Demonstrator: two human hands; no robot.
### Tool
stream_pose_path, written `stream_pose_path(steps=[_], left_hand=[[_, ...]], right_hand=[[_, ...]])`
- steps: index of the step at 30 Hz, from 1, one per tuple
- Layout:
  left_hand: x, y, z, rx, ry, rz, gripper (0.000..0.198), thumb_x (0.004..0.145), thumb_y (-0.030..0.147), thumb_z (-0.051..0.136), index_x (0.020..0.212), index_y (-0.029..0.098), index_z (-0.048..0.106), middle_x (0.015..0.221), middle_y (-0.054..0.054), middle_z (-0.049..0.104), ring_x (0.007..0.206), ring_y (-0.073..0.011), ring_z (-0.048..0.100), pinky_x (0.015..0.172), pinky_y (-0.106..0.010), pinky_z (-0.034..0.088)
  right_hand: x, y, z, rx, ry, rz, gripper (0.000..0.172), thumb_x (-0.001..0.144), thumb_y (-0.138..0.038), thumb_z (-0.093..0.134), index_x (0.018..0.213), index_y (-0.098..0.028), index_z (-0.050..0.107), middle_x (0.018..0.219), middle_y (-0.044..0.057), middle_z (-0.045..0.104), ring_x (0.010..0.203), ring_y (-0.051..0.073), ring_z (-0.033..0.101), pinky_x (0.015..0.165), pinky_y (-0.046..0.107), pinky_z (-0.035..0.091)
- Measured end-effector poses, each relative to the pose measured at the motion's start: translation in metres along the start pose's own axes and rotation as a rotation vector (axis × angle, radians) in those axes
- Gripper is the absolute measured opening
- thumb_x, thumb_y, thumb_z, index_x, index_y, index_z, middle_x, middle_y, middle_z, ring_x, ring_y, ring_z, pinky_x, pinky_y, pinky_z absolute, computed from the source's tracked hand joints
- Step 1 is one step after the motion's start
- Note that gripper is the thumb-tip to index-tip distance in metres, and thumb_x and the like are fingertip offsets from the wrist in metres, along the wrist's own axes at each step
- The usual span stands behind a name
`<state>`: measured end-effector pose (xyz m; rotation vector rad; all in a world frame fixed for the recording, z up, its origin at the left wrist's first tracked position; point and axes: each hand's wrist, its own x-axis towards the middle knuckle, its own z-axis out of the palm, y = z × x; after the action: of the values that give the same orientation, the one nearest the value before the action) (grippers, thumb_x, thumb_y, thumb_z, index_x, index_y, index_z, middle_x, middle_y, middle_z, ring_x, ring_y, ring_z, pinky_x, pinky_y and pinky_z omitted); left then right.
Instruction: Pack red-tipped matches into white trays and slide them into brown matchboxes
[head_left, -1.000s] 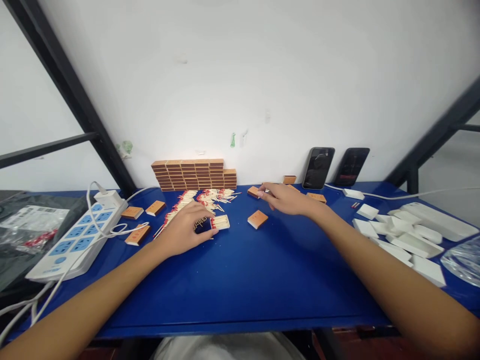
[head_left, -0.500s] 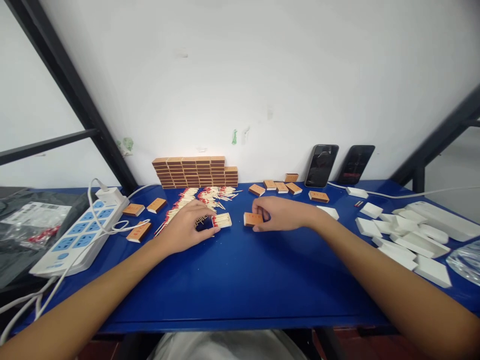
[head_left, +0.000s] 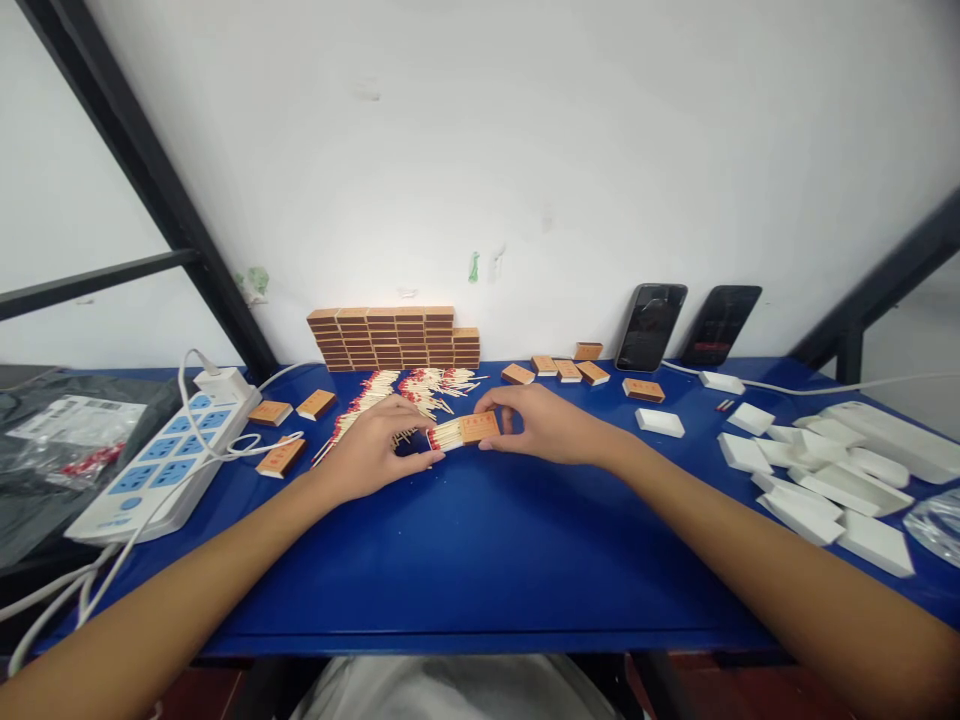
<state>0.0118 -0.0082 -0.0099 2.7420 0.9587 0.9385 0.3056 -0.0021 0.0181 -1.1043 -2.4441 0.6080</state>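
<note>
Over the blue tabletop, the left hand pinches a white rectangular tray of red-tipped wooden matches, its end meeting an orange, red-printed matchbox sleeve clamped in the right hand.

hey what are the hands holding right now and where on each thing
Left hand: white rectangular tray of red-tipped matches, near its left end. Right hand: orange rectangular matchbox sleeve, by its long sides, toward the right end.
</note>
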Motion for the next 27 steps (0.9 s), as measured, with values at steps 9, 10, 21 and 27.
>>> stream_pose_path(steps=[9, 10, 21, 27], left_hand=[[0.001, 0.004, -0.001, -0.18, 0.051, -0.03, 0.033, 0.084, 0.047, 0.085, 0.106, 0.023, 0.079, 0.103, -0.006, 0.079, 0.099, -0.0235, 0.071, 0.089, -0.036, 0.056], [0.001, 0.004, 0.0, -0.195, 0.068, -0.037, 0.036, 0.083, 0.048, 0.086, 0.107, 0.023, 0.078, 0.101, -0.005, 0.079, 0.097, -0.0232, 0.071, 0.089, -0.036, 0.056], [-0.002, 0.009, 0.0, -0.196, 0.115, -0.036, 0.07, 0.065, 0.059, 0.094, 0.12, 0.024, 0.069, 0.096, -0.003, 0.076, 0.092, -0.0238, 0.07, 0.085, -0.036, 0.054], [-0.001, 0.009, 0.002, -0.085, 0.223, -0.13, 0.029, 0.096, 0.035, 0.075, 0.122, 0.025, 0.069, 0.106, -0.004, 0.076, 0.101, -0.0228, 0.071, 0.094, -0.039, 0.055]], right_hand=[[0.003, -0.005, 0.019, 0.343, 0.017, 0.033, 0.046, 0.081, -0.044, 0.086, 0.118, -0.019, 0.073, 0.08, -0.001, 0.065, 0.068, 0.014, 0.057, 0.065, 0.028, 0.047], [0.003, -0.008, 0.021, 0.381, 0.018, 0.03, 0.047, 0.08, -0.043, 0.086, 0.118, -0.019, 0.073, 0.079, -0.002, 0.064, 0.068, 0.014, 0.057, 0.064, 0.028, 0.047], [0.002, -0.03, 0.015, 0.364, -0.06, -0.072, 0.044, 0.086, -0.044, 0.083, 0.125, -0.026, 0.075, 0.101, 0.003, 0.076, 0.084, 0.018, 0.066, 0.077, 0.031, 0.053], [0.063, 0.031, -0.022, 0.016, 0.443, -0.018, 0.033, 0.086, -0.033, 0.081, 0.116, -0.02, 0.074, 0.117, 0.011, 0.071, 0.087, 0.021, 0.067, 0.086, 0.038, 0.055]])
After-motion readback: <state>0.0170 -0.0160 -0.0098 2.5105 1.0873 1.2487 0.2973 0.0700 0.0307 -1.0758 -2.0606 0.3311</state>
